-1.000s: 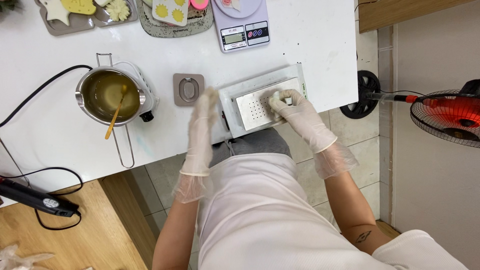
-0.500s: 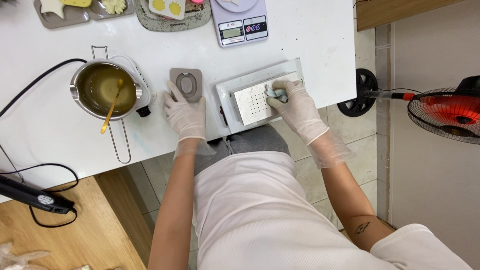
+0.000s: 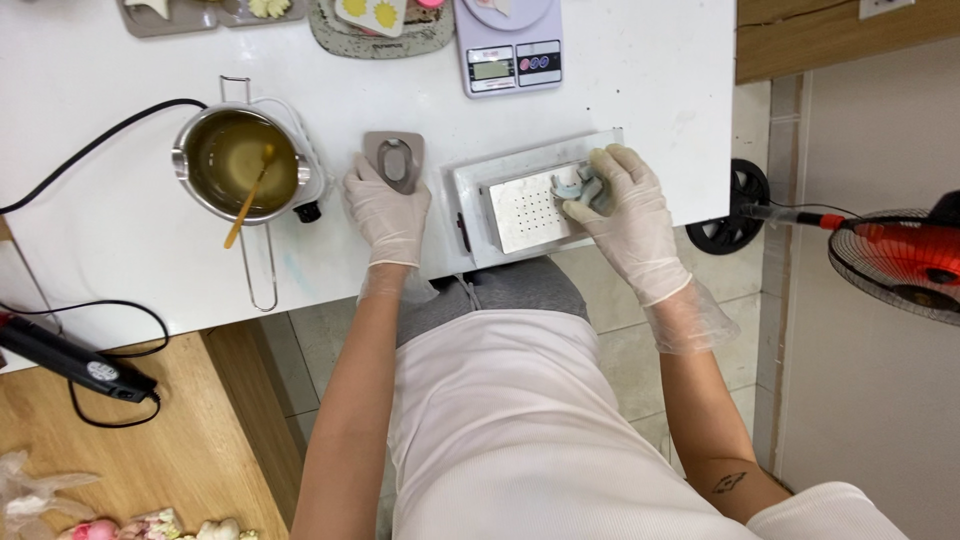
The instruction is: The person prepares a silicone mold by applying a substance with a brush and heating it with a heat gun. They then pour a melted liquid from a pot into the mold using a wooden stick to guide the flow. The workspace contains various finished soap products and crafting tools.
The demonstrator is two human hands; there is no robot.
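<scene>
My left hand (image 3: pixel 385 208), in a clear glove, rests on the white table (image 3: pixel 120 230) with its fingers touching the near edge of a small grey mould (image 3: pixel 394 156). My right hand (image 3: pixel 622 205), also gloved, presses a small grey-blue piece (image 3: pixel 577 186) onto a perforated metal plate (image 3: pixel 527 207) that sits in a flat white tray (image 3: pixel 470 195) at the table's front edge.
A steel pot of yellow liquid (image 3: pixel 238 160) with a wooden stick stands on a small heater at the left, its cord trailing off. A digital scale (image 3: pixel 505 45) and trays of shaped pieces line the far edge. A red fan (image 3: pixel 900 260) stands at the right.
My left hand has left the tray's side and moved left to the grey mould. My right hand stays on the perforated plate with the small piece.
</scene>
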